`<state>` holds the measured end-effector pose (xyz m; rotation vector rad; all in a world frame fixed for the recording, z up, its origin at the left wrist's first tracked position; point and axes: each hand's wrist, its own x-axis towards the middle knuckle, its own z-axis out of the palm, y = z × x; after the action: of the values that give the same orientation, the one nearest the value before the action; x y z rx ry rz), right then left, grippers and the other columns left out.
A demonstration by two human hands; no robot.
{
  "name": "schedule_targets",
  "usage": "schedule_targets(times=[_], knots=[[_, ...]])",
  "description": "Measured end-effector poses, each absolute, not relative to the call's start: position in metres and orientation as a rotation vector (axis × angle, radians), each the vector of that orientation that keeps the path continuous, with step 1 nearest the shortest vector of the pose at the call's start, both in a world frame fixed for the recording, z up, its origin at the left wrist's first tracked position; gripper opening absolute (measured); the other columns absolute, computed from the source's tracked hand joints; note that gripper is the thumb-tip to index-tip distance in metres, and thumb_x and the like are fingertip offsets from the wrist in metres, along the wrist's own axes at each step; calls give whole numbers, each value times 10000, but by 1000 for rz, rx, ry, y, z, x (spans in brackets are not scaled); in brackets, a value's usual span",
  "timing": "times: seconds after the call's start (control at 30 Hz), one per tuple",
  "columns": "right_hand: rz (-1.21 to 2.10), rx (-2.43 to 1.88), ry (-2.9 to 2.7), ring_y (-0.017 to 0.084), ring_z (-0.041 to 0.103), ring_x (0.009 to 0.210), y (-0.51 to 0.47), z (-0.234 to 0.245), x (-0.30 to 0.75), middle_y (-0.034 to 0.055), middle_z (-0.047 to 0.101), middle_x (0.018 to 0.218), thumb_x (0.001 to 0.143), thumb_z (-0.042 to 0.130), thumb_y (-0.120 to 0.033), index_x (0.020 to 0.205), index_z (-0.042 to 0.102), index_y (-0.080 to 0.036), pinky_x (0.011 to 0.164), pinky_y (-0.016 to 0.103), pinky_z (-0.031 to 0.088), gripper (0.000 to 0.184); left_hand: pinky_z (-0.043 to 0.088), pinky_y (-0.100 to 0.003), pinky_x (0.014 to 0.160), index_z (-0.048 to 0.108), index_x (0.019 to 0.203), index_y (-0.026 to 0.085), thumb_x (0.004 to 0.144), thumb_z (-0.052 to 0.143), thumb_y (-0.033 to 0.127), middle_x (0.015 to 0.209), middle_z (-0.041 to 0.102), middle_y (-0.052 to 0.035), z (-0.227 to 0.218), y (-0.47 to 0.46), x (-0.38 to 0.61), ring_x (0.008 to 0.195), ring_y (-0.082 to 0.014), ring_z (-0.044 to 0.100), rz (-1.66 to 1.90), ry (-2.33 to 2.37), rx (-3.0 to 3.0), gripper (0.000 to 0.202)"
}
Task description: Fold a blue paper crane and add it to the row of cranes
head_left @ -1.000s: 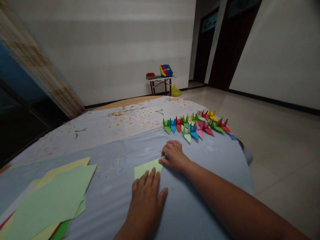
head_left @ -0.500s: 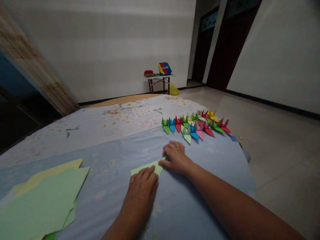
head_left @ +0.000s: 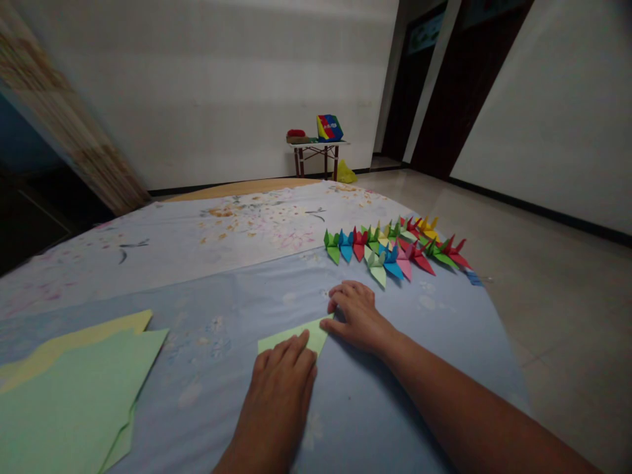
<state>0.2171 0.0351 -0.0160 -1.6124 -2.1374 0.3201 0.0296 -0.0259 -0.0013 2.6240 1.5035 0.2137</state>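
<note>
A folded light-green paper [head_left: 291, 337] lies on the blue cloth-covered table [head_left: 222, 283]. My left hand [head_left: 282, 385] rests flat on its near part, fingers stretched out together. Curled at the paper's right tip, my right hand [head_left: 356, 315] presses that tip with thumb and fingers. Beyond my right hand stands a cluster of several folded paper cranes [head_left: 395, 247] in green, blue, red, pink and yellow.
A stack of light-green and yellow sheets [head_left: 69, 388] lies at the near left. The table's rounded edge runs along the right, with tiled floor past it. A small table with a colourful box [head_left: 328, 128] stands by the far wall, next to dark doors.
The view shifted slightly. My left hand slid forward over the green paper and its thumb drew in. My right hand stays at the paper's right tip.
</note>
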Motion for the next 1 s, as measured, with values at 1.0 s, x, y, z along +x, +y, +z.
schedule_targets(times=[1.0], knots=[[310, -1645, -2145, 231, 396, 1069, 37, -14, 216, 41, 545, 1023, 716, 668, -439, 847, 589, -216, 928, 407, 242, 270, 152, -581, 1060, 305, 1372, 368, 888, 377, 488, 1480, 269, -32, 11, -23, -1, 1353, -292, 223, -48, 1189, 2719, 504]])
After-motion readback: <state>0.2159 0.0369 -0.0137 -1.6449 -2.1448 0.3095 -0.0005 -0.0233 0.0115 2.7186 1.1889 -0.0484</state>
